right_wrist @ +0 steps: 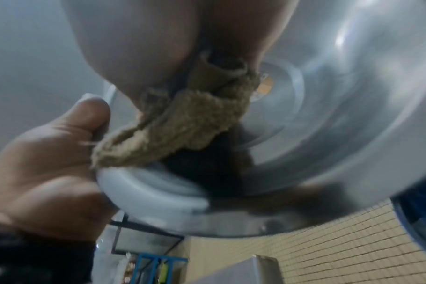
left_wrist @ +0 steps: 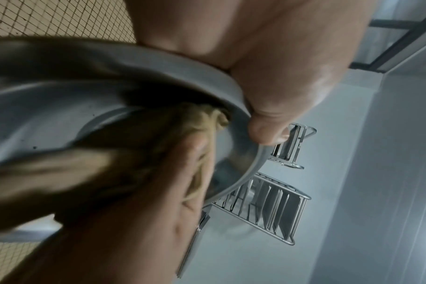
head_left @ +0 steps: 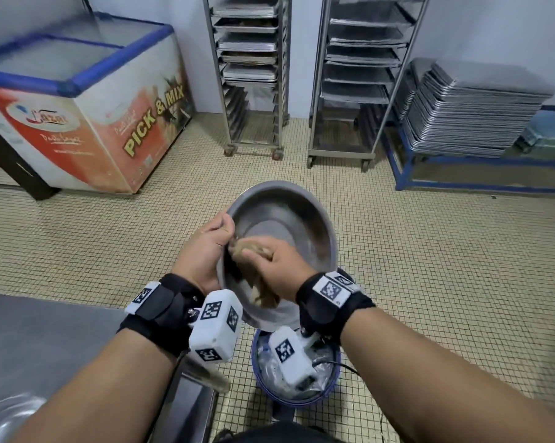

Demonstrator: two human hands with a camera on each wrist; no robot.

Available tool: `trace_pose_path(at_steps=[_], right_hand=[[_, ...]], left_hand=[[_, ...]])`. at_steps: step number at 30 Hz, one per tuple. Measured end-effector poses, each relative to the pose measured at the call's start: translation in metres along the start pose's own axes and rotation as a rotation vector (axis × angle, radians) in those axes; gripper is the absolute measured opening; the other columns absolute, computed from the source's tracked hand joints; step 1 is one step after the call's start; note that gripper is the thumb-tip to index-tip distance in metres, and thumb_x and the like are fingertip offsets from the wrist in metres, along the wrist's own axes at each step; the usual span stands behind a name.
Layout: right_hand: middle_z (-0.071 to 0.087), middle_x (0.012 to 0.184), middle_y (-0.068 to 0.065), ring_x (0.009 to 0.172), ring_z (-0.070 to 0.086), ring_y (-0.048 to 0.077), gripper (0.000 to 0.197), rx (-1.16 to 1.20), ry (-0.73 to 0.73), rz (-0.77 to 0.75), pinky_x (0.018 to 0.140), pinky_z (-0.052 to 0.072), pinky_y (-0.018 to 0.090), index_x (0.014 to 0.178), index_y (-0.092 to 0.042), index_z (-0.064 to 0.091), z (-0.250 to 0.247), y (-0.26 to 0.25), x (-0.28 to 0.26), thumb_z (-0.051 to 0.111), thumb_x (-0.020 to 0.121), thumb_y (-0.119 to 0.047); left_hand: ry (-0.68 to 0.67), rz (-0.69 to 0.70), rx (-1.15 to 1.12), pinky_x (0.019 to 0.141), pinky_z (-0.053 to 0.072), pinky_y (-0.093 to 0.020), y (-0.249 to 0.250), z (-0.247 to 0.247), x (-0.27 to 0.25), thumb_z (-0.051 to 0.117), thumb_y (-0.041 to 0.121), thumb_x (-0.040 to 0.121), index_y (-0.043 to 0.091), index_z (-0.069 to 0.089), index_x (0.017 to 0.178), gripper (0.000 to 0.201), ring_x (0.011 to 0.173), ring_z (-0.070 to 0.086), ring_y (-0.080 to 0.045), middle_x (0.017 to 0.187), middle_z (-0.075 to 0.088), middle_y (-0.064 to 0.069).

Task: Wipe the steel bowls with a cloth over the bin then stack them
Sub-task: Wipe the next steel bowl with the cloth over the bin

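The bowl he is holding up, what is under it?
Under the bowl stands a blue bin on the tiled floor. A clear liner and some pale rubbish show in it, but the bowl, the right hand and a wrist camera cover most of its inside.

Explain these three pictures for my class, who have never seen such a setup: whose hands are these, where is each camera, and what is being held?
A person works bare-handed; no robot. The big picture comes from a head camera, the others from cameras strapped to each wrist. The left hand grips the rim of a steel bowl, tilted over a blue bin on the tiled floor. The right hand clutches a tan cloth against the bowl's inside. A steel counter lies at the left.
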State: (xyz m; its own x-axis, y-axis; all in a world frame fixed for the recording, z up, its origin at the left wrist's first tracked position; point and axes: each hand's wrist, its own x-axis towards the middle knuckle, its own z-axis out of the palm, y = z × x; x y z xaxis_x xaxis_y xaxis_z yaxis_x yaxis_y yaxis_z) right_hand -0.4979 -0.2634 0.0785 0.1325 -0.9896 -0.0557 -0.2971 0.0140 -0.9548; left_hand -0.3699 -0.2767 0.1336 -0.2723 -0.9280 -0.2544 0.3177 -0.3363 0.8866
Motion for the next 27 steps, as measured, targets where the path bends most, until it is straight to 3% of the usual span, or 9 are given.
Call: trace_pose_path(at_steps=[4,7,10,13,15,17,20,23,27], right_hand=[[0.074,0.114,-0.006,0.102,0.067,0.012,0.023,-0.325,-0.348,0.08,0.091,0.051,0.025,0.12,-0.029,0.072,-0.012,0.004,-0.017,0.061,0.101,-0.034],[0.069,0.085,-0.013,0.071,0.063,0.0,0.028,-0.501,-0.483,0.19,0.062,0.048,0.012,0.126,-0.028,0.07,-0.031,0.0,-0.026,0.061,0.101,-0.036],[0.063,0.077,-0.015,0.054,0.057,-0.002,0.03,-0.742,-0.576,0.25,0.043,0.041,0.01,0.132,-0.026,0.066,-0.05,-0.011,-0.029,0.058,0.103,-0.029],[0.072,0.117,-0.005,0.09,0.067,0.012,0.031,-0.934,-0.526,0.177,0.075,0.058,0.021,0.129,-0.03,0.068,-0.065,-0.014,-0.013,0.058,0.1,-0.022],[0.068,0.124,-0.006,0.102,0.065,0.017,0.03,-1.086,-0.412,0.056,0.09,0.058,0.036,0.123,-0.032,0.07,-0.072,-0.018,0.001,0.057,0.098,-0.021],[0.061,0.124,-0.012,0.108,0.057,0.015,0.032,-1.18,-0.309,-0.165,0.091,0.055,0.035,0.127,-0.037,0.065,-0.076,-0.032,0.01,0.056,0.099,-0.022],[0.054,0.137,-0.016,0.122,0.048,0.016,0.038,-1.262,-0.291,-0.394,0.085,0.051,0.029,0.135,-0.038,0.057,-0.08,-0.05,0.023,0.058,0.1,-0.024],[0.05,0.14,-0.016,0.118,0.052,0.02,0.044,-1.328,-0.26,-0.273,0.08,0.053,0.034,0.14,-0.038,0.055,-0.087,-0.046,0.034,0.056,0.099,-0.023],[0.058,0.127,-0.01,0.101,0.06,0.017,0.028,-1.122,-0.207,-0.065,0.072,0.047,0.027,0.127,-0.035,0.066,-0.096,-0.022,0.021,0.056,0.101,-0.03]], left_hand=[[0.017,0.013,0.019,0.044,0.051,-0.021,0.003,-0.01,-0.001,0.034,0.008,0.109,0.02,0.061,0.056,0.061,0.049,0.06,-0.01,0.057,0.061,0.005],[0.03,-0.012,0.02,0.051,0.056,-0.025,0.0,-0.014,-0.004,0.035,0.012,0.11,0.018,0.064,0.074,0.046,0.057,0.065,-0.013,0.07,0.066,0.001],[-0.005,-0.009,0.045,0.044,0.051,-0.021,-0.005,-0.012,-0.005,0.032,0.01,0.11,0.027,0.066,0.048,0.073,0.046,0.06,-0.008,0.057,0.062,0.006],[0.039,-0.001,0.047,0.042,0.049,-0.02,-0.002,-0.015,-0.002,0.036,0.01,0.11,0.028,0.069,0.054,0.067,0.045,0.06,-0.009,0.059,0.061,0.001],[0.086,-0.01,0.058,0.052,0.057,-0.026,0.0,-0.018,0.002,0.039,0.012,0.11,0.025,0.076,0.092,0.043,0.063,0.072,-0.017,0.081,0.072,-0.009],[0.108,-0.042,0.064,0.06,0.06,-0.031,0.003,-0.017,0.002,0.042,0.014,0.109,0.02,0.068,0.121,0.03,0.076,0.076,-0.021,0.1,0.076,-0.011],[0.067,-0.073,0.09,0.064,0.06,-0.029,0.003,-0.012,0.004,0.043,0.015,0.109,0.013,0.065,0.13,0.031,0.082,0.076,-0.021,0.107,0.076,-0.013],[0.062,-0.066,0.083,0.064,0.061,-0.029,0.007,-0.011,0.004,0.042,0.018,0.109,0.006,0.062,0.131,0.032,0.089,0.072,-0.026,0.113,0.072,-0.017],[0.077,-0.016,0.074,0.06,0.06,-0.029,0.013,-0.017,0.004,0.045,0.016,0.108,0.007,0.066,0.119,0.025,0.076,0.074,-0.02,0.093,0.076,-0.009]])
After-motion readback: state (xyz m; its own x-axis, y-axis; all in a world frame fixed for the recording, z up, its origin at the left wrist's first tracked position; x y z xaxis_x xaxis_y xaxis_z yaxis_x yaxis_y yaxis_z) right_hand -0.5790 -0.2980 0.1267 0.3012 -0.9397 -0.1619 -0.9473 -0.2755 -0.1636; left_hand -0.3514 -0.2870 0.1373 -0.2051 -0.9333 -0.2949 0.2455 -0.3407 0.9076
